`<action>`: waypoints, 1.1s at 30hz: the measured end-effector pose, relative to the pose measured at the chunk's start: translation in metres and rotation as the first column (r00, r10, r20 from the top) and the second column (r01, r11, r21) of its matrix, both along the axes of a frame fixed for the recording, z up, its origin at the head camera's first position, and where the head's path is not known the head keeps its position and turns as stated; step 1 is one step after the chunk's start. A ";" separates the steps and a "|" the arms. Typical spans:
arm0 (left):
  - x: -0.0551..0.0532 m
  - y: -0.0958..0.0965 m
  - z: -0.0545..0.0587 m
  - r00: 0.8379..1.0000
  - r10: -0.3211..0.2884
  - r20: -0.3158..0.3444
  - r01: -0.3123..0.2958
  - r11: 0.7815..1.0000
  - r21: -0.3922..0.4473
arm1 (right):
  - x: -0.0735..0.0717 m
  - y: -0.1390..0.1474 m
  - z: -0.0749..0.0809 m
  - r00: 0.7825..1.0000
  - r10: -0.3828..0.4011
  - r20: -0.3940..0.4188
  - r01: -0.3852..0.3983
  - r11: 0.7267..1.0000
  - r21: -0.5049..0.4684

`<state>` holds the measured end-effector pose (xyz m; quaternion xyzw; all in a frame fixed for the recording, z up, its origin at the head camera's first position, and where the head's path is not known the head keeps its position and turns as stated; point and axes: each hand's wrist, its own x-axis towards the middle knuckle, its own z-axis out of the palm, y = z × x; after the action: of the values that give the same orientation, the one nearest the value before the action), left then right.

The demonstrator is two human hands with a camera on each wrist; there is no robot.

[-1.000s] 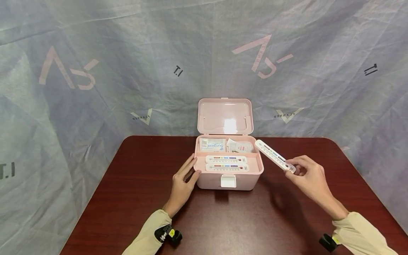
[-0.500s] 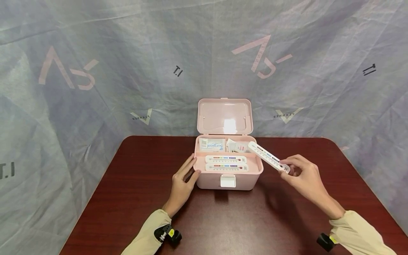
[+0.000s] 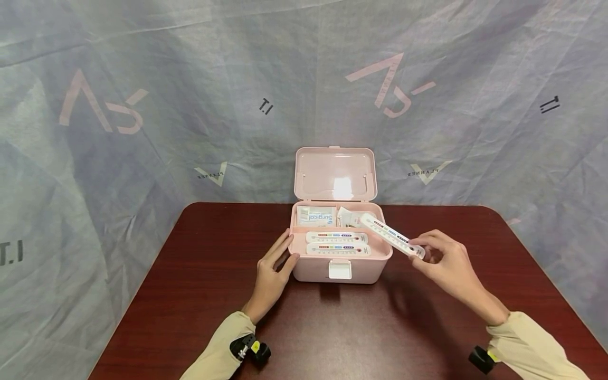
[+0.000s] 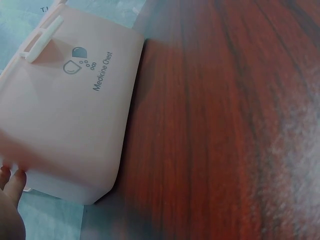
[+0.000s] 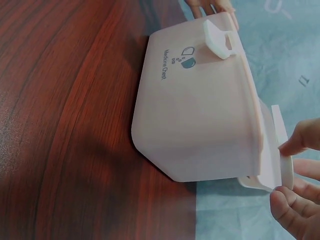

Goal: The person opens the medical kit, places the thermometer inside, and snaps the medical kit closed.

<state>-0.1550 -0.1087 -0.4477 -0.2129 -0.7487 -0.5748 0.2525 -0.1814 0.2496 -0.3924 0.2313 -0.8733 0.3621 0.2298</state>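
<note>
A pink medicine chest (image 3: 313,270) stands on the table with its lid (image 3: 334,171) raised. My left hand (image 3: 272,279) touches the chest's left side, fingers stretched along the rim. My right hand (image 3: 448,269) pinches one end of a white thermometer (image 3: 387,235) with a coloured scale. The thermometer slants over the chest's right rim, its far end above the right rear compartment. Two similar thermometers, an upper one (image 3: 336,237) and a lower one (image 3: 337,249), lie side by side in the front compartment. In the right wrist view, thumb and fingers (image 5: 292,205) grip the thermometer beside the chest.
A packet marked "Surgical" (image 3: 315,216) lies in the left rear compartment. Small white packets (image 3: 348,217) sit in the right rear one, partly covered by the thermometer. A white latch (image 3: 340,269) hangs at the chest's front. Grey printed cloth (image 3: 266,68) hangs behind the dark red table (image 3: 214,253).
My right hand has moved left with the thermometer, from beside the chest to over its right rim. The left hand and the chest have stayed in place.
</note>
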 end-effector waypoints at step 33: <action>-0.002 0.000 0.000 1.000 -0.021 -0.009 0.021 0.999 0.024 | -0.010 -0.012 0.001 0.994 0.110 0.005 -0.110 0.993 0.036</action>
<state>-0.1568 -0.1088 -0.4474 -0.2203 -0.7384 -0.5855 0.2520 -0.1913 0.2371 -0.3909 0.2826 -0.8659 0.3589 0.2040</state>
